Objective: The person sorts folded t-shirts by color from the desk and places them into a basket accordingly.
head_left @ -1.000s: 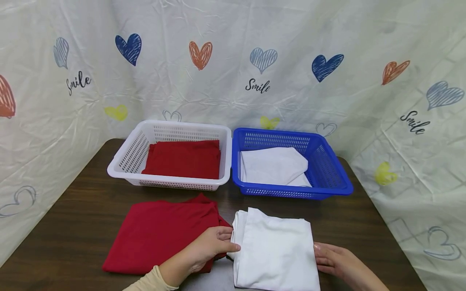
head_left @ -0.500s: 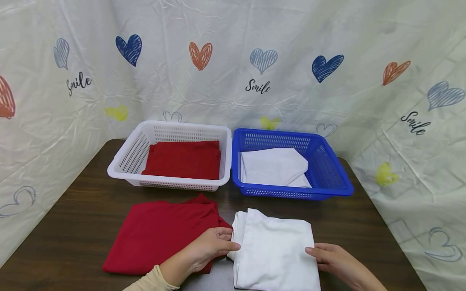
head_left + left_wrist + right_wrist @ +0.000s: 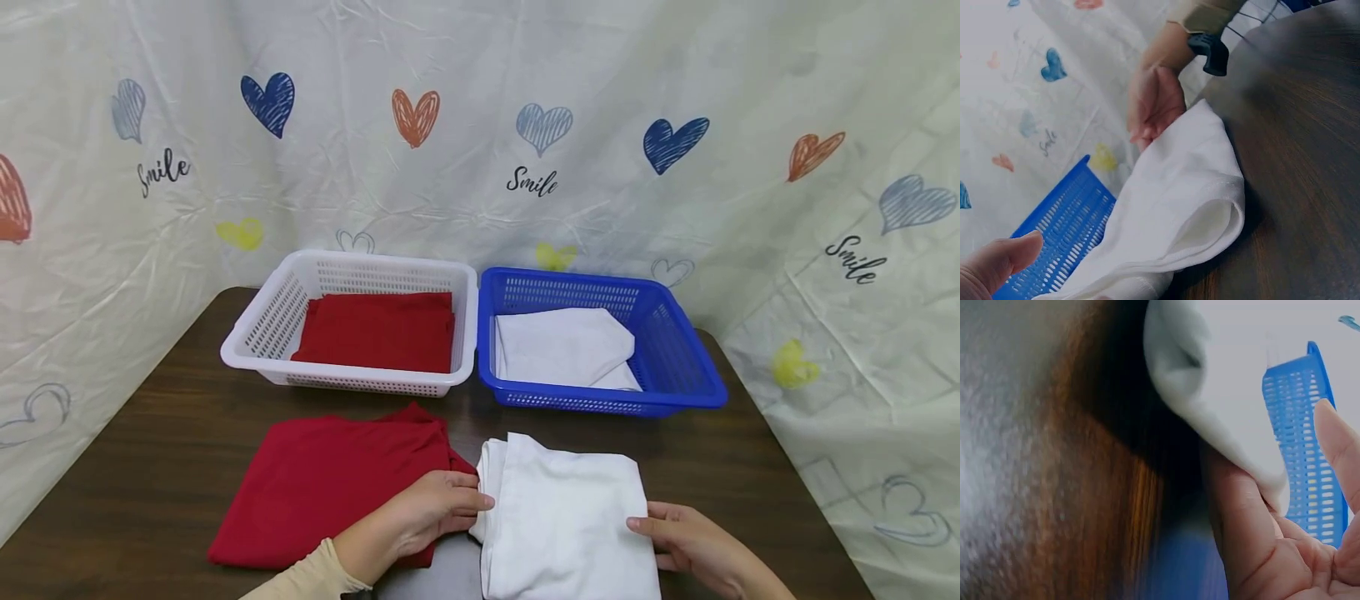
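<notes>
across the bench [image 3: 150, 467] we have a white basket [image 3: 352, 375] holding folded red fabric [image 3: 378, 333] and, just beside it, a blue basket [image 3: 600, 398] holding folded white fabric [image 3: 558, 346]. in front of the white basket lies a red cloth [image 3: 330, 487]; to its right, nearer us than the blue basket, is the folded white cloth [image 3: 566, 517] we are working on. both hands are open at its edges: the left hand [image 3: 431, 512] on one side, its fingers mostly hidden, the right hand [image 3: 690, 542] opposite, fingers reaching under the edge. the smallest part has just changed: our right thumb [image 3: 645, 527] has come over the cloth from beside it, though the wrist view shows it clear of the fabric. we judge both edges ready to be gripped, not yet pinched.
</notes>
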A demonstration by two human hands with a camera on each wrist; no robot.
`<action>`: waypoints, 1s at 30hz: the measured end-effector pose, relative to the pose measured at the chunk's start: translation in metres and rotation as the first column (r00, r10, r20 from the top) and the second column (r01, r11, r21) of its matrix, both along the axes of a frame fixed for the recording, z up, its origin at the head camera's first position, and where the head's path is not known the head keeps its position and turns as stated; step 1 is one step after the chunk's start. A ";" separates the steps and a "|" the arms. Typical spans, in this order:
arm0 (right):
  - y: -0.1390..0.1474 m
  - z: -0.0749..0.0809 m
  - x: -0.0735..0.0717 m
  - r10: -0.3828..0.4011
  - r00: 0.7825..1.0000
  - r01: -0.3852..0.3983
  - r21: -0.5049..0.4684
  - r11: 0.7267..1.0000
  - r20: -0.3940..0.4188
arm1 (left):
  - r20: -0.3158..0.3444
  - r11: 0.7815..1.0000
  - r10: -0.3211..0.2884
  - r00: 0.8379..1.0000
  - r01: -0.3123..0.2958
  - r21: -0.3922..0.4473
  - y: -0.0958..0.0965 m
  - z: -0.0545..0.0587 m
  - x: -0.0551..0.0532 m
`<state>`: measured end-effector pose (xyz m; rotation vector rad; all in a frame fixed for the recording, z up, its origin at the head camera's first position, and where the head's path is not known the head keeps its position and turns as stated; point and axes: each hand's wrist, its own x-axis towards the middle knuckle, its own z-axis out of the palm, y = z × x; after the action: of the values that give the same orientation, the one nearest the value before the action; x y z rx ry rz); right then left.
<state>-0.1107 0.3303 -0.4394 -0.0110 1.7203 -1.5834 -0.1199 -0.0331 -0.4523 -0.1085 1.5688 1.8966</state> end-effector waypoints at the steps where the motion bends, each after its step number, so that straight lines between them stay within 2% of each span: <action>1: -0.001 -0.001 0.000 -0.003 1.000 0.003 -0.004 1.000 0.004 | 0.006 1.000 0.002 1.000 -0.002 0.008 0.000 0.000 0.000; 6: -0.002 -0.002 0.000 -0.015 0.999 0.015 0.002 1.000 0.028 | 0.042 0.999 0.000 0.999 -0.002 0.036 -0.001 -0.002 -0.002; 9: -0.002 -0.003 0.000 -0.012 0.999 0.012 -0.001 1.000 0.033 | 0.038 0.999 -0.020 0.999 0.018 0.044 0.000 -0.003 -0.003; 16: -0.003 -0.007 0.002 -0.009 1.000 0.010 -0.026 1.000 0.019 | 0.021 1.000 -0.022 1.000 0.022 0.008 0.002 -0.002 -0.004; 25: -0.003 -0.010 0.005 -0.057 0.998 0.057 0.028 0.998 -0.001 | 0.044 1.000 -0.026 0.999 0.025 0.014 0.007 -0.002 -0.003; 30: -0.004 -0.009 0.007 -0.080 0.997 0.080 0.039 0.996 0.000 | 0.029 0.999 -0.014 0.999 0.014 -0.029 0.014 -0.006 -0.003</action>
<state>-0.1041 0.3266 -0.4488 0.0799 1.7693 -1.6066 -0.1227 -0.0186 -0.4585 -0.1371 1.5745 1.8534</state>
